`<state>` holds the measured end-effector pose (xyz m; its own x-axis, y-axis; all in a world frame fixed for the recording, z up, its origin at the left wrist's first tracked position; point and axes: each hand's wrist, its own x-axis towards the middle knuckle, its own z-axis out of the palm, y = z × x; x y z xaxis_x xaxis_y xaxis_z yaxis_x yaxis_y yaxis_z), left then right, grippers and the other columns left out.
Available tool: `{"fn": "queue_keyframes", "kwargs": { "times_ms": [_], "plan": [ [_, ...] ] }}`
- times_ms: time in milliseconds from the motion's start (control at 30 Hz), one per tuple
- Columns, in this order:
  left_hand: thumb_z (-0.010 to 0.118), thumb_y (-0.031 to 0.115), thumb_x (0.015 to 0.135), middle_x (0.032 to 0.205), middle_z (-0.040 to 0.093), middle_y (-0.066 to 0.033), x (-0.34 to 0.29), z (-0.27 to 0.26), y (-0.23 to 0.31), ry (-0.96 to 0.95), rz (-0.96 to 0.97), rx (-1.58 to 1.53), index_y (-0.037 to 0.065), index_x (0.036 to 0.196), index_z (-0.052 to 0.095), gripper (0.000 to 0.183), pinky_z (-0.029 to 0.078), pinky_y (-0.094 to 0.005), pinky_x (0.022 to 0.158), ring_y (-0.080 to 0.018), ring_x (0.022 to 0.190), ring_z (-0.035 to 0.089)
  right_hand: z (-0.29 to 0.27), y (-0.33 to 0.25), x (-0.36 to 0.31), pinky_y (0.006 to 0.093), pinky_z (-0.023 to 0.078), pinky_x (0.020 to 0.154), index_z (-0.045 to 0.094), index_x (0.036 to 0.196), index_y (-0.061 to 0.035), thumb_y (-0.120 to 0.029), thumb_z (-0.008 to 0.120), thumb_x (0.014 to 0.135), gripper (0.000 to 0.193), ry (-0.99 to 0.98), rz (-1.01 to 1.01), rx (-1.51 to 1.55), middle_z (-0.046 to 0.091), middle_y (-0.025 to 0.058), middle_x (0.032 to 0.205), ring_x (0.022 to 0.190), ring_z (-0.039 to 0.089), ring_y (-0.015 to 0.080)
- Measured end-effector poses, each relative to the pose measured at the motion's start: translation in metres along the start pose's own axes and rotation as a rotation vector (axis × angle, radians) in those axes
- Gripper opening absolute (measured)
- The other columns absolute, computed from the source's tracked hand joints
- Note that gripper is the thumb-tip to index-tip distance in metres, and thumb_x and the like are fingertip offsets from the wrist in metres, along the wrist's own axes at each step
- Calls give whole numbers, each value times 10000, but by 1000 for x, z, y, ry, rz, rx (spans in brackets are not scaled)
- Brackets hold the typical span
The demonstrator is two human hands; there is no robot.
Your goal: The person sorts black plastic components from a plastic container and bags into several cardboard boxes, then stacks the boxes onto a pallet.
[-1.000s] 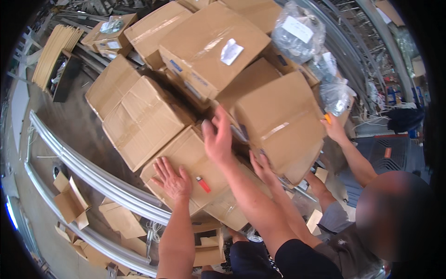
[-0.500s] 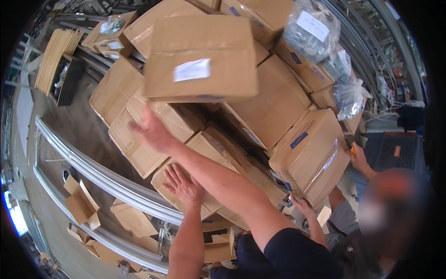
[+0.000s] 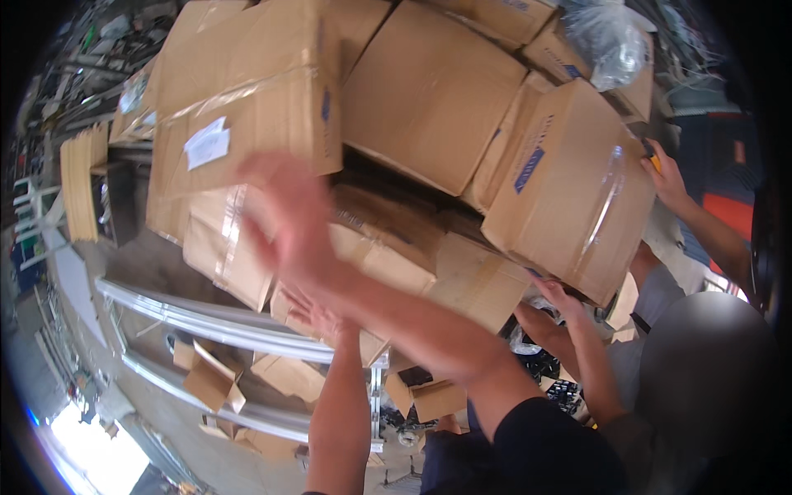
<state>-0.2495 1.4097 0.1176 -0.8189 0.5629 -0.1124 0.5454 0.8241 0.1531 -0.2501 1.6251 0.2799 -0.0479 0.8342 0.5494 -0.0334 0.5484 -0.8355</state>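
Observation:
My left hand (image 3: pixel 316 312) is open, its fingers spread against a cardboard carton (image 3: pixel 371 256) low in the pile. Crossing above it, my right hand (image 3: pixel 289 214) is raised and blurred by motion, thumb apart from the fingers, holding nothing I can see. Behind that hand, at the upper left of the pile, sits a large taped carton (image 3: pixel 247 91) with a white paper label (image 3: pixel 207 143). Under its near edge shows another taped carton (image 3: pixel 227 247). A wide carton (image 3: pixel 429 99) lies to the right of the labelled one.
At right, a co-worker grips a tilted carton (image 3: pixel 569 190); one of their hands (image 3: pixel 667 173) also holds a small yellow-and-black tool. Metal rails (image 3: pixel 223 326) run along the near left. Opened cartons (image 3: pixel 210 379) lie beyond. A plastic bag (image 3: pixel 606 45) sits at top right.
The labelled carton appears farther left and larger, close against the pile. My right hand has shifted slightly right. My left hand stays on the lower carton, and the whole view has moved.

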Motion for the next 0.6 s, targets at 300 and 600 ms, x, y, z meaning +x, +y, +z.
{"fn": "queue_keyframes", "kwargs": {
  "times_ms": [300, 600],
  "plan": [
    [418, 453, 1043, 1726, 167, -129, -2, -4, 14, 13, 86, -67, 92, 1655, 183, 748, 23, -619, 1247, -313, 1604, 91, -74, 140, 216, 492, 409, 1123, 383, 1484, 100, -636, 632, 912, 965, -439, 271, -789, 496, 326, 1434, 1354, 487, 424],
    [375, 545, 1045, 1734, 136, -120, -3, 3, 4, 42, 43, -34, 89, 1652, 189, 782, 47, -625, 1248, -309, 1606, 80, -88, 40, 26, 485, 546, 899, 481, 1187, 53, -404, 740, 879, 609, -311, 471, -575, 562, 256, 1173, 1081, 610, 410]
  ]
}}
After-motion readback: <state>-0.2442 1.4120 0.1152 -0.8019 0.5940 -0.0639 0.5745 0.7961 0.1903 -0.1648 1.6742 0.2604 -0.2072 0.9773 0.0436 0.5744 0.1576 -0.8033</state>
